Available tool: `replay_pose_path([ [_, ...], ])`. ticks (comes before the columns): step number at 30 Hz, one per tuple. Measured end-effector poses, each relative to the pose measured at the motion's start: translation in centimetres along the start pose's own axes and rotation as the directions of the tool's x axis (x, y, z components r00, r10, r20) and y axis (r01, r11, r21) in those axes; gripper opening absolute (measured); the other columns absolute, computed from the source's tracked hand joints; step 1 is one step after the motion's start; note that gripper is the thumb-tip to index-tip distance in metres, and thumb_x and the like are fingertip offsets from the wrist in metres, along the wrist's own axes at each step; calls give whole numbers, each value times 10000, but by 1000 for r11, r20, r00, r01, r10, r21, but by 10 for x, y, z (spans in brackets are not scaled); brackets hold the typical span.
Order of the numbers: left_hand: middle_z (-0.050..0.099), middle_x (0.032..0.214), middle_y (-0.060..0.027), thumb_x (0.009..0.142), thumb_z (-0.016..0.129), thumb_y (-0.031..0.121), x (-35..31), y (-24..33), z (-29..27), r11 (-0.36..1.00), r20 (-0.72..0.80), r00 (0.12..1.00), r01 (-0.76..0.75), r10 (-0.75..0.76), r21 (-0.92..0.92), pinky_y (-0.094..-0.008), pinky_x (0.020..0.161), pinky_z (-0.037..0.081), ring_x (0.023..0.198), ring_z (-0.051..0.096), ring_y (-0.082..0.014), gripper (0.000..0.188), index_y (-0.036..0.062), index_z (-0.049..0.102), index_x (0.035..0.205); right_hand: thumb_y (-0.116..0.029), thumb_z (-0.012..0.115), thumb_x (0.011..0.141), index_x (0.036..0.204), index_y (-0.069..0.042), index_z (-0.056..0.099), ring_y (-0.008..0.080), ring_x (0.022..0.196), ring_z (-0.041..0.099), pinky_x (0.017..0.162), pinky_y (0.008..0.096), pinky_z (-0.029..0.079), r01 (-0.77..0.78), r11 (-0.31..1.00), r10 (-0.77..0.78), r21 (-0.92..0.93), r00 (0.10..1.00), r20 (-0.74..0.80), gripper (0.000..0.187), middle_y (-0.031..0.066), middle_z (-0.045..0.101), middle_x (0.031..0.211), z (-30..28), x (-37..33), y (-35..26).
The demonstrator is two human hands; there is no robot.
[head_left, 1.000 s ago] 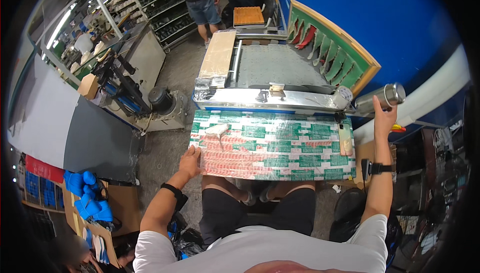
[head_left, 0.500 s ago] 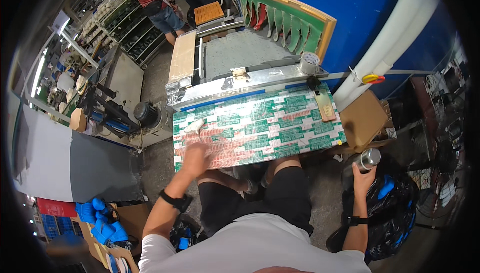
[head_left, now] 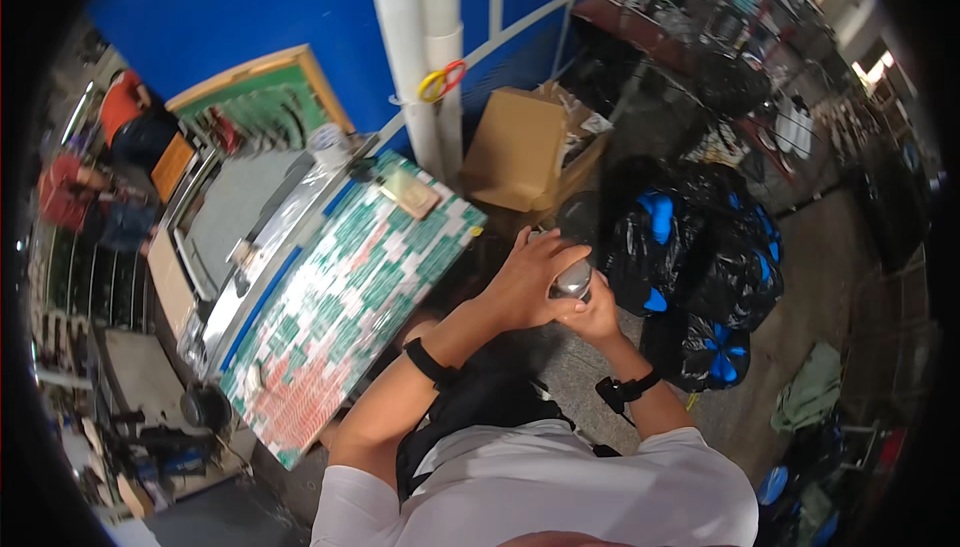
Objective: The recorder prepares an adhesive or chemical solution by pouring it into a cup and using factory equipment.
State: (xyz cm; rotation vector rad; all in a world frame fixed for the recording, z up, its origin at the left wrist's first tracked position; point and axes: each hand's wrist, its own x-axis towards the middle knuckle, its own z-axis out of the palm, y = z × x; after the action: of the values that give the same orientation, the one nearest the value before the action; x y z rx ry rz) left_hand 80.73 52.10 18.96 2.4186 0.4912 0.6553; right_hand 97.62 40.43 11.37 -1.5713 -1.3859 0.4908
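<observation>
A silver metal flask (head_left: 571,280), seen end-on, is held between my two hands over the floor, to the right of the table. My left hand (head_left: 530,279) grips its upper part, fingers curled round it from the left. On the other side, my right hand (head_left: 597,315) wraps the flask lower down, with much of the body hidden by the fingers. Dark bands circle both wrists.
At left stands a workbench (head_left: 345,287) covered in green, red and white printed sheet, bearing a phone (head_left: 410,193) and a tape roll (head_left: 328,143). An open cardboard box (head_left: 515,147), black plastic bags (head_left: 690,272) and a white pipe (head_left: 408,57) stand ahead and right.
My view has swung right, away from the bench. My left hand has left the tabletop and taken hold of the flask, which my right hand was holding alone off to the side.
</observation>
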Motion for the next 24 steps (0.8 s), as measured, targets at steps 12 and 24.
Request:
replay_pose_path([
  [12, 659, 974, -108, 654, 792, 371, 28, -1, 58, 975, -214, 976, -89, 45, -204, -641, 1183, 288, 1045, 651, -342, 456, 106, 650, 997, -26, 777, 713, 853, 16, 750, 176, 783, 687, 781, 333, 535, -61, 943, -5, 328, 980, 197, 149, 59, 739, 860, -13, -12, 43],
  [24, 641, 1161, -153, 706, 843, 286, 21, 5, 68, 948, -315, 914, 174, -256, -267, -656, 1222, 229, 1209, 594, -344, 559, 124, 654, 1207, -42, 666, 970, 1456, 22, 445, 178, 1152, 593, 991, 332, 500, -115, 764, 109, 635, 993, 48, 538, 97, 592, 1319, 14, -6, 72],
])
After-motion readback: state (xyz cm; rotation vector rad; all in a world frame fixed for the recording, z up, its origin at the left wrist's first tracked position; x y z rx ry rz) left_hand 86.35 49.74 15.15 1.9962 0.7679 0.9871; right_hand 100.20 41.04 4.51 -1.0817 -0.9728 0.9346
